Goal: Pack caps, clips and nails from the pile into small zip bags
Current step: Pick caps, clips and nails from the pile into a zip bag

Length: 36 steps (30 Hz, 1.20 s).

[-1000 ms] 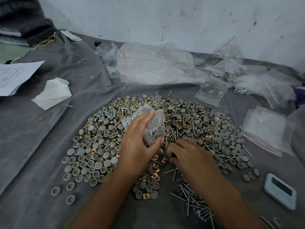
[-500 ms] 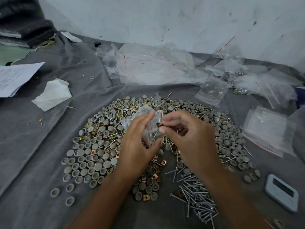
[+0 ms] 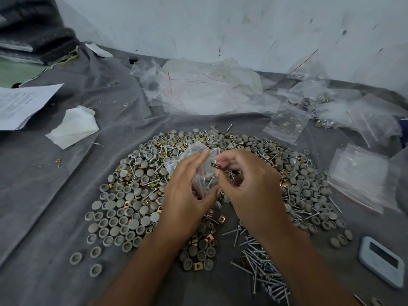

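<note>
Your right fingers (image 3: 223,161) pinch a small brass clip (image 3: 214,165) at the mouth of the zip bag (image 3: 204,171), while your left hand (image 3: 187,191) grips that bag, thumb low at its near edge and fingertips up at the far edge, holding it above the middle of the pile (image 3: 154,191). The clip sits right at the bag's opening, touching or just short of it; you cannot tell from here whether it has crossed the lip. From your right hand (image 3: 249,186) outward: grey caps (image 3: 134,224) spread toward 9 o'clock, brass clips mixed among them, and loose nails (image 3: 262,261) fan out at 5 o'clock on the grey cloth (image 3: 44,217) that covers the counter. At 12 o'clock lie crumpled clear bags (image 3: 209,91), at 3 o'clock a neat stack of empty bags (image 3: 362,180), at 4 o'clock a small white device (image 3: 380,261), and at 10 o'clock a folded white tissue (image 3: 74,127) and printed papers (image 3: 22,102). The risk here is the soft bag mouth folding shut as you push, so the clip catches the lip and drops back into the pile; a loose left grip would also let the bag tilt and spill what it holds, and any nail points inside could pierce the thin film if you squeeze. The bag's contents are blurred behind your hands, so its count is unreadable, its lower part is hidden by your left hand, and the device is cut off at the frame edge.
</note>
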### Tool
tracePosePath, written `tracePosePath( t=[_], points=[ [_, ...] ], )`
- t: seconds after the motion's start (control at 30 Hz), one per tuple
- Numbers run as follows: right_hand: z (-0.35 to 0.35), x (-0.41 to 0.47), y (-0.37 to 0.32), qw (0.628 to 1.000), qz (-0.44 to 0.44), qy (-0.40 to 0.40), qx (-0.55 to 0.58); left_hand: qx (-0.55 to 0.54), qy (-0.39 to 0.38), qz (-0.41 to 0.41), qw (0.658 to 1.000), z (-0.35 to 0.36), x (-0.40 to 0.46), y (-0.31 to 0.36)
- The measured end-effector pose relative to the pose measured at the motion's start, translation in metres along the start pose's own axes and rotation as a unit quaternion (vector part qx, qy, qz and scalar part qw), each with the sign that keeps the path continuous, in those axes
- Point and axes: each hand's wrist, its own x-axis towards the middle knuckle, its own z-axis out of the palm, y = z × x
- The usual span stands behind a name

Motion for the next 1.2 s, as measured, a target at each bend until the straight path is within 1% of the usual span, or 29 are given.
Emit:
tracePosePath(
  t=[0.1, 0.2, 0.33, 0.47, 0.53, 0.6, 0.77, 0.87, 0.9, 0.97, 1.03, 1.07, 1.1, 1.2],
  points=[
    [0.0, 0.002, 0.0, 1.0, -0.007, -0.017, -0.02, 0.003, 0.004, 0.008, 1.0, 0.001, 0.0, -0.001],
    [0.0, 0.002, -0.001, 0.998, 0.0, -0.044, -0.04, 0.001, 0.001, 0.003, 1.0, 0.001, 0.0, -0.001],
    [0.001, 0.002, -0.001, 0.995, 0.024, -0.054, -0.076, -0.004, -0.001, -0.003, 1.0, 0.0, 0.001, 0.001],
    [0.003, 0.0, 0.001, 0.995, 0.07, -0.067, -0.034, 0.004, 0.006, 0.0, 1.0, 0.001, 0.001, 0.001],
    [0.002, -0.002, 0.001, 0.993, 0.105, -0.061, 0.006, 0.009, 0.019, 0.002, 1.0, 0.001, 0.001, 0.001],
    [0.002, -0.002, 0.001, 0.991, 0.12, -0.054, 0.035, 0.0, 0.03, -0.001, 1.0, 0.001, 0.001, 0.002],
    [-0.005, 0.001, -0.001, 0.993, 0.102, -0.002, 0.05, -0.003, 0.031, -0.008, 0.999, -0.001, 0.0, 0.002],
    [-0.01, 0.005, -0.003, 0.996, 0.057, 0.037, 0.056, 0.0, 0.02, -0.007, 1.0, -0.001, 0.0, 0.0],
    [-0.011, 0.005, -0.004, 0.998, 0.037, 0.036, 0.047, -0.001, 0.018, -0.007, 1.0, -0.001, 0.0, 0.0],
    [-0.009, 0.004, -0.004, 1.0, 0.008, -0.009, -0.004, -0.005, 0.019, -0.004, 1.0, -0.001, 0.0, 0.0],
    [-0.005, 0.0, -0.002, 0.994, 0.01, -0.075, -0.073, -0.006, 0.023, 0.005, 1.0, 0.0, 0.001, 0.0],
    [-0.003, -0.003, -0.001, 0.992, 0.021, -0.09, -0.083, -0.005, 0.024, 0.008, 1.0, 0.0, 0.001, 0.0],
    [-0.004, -0.005, 0.0, 0.993, 0.035, -0.084, -0.073, -0.004, 0.023, 0.008, 1.0, 0.0, 0.001, 0.0],
    [-0.013, -0.011, 0.006, 0.997, 0.069, -0.02, -0.035, -0.006, 0.018, -0.01, 1.0, 0.0, 0.001, -0.001]
  ],
)
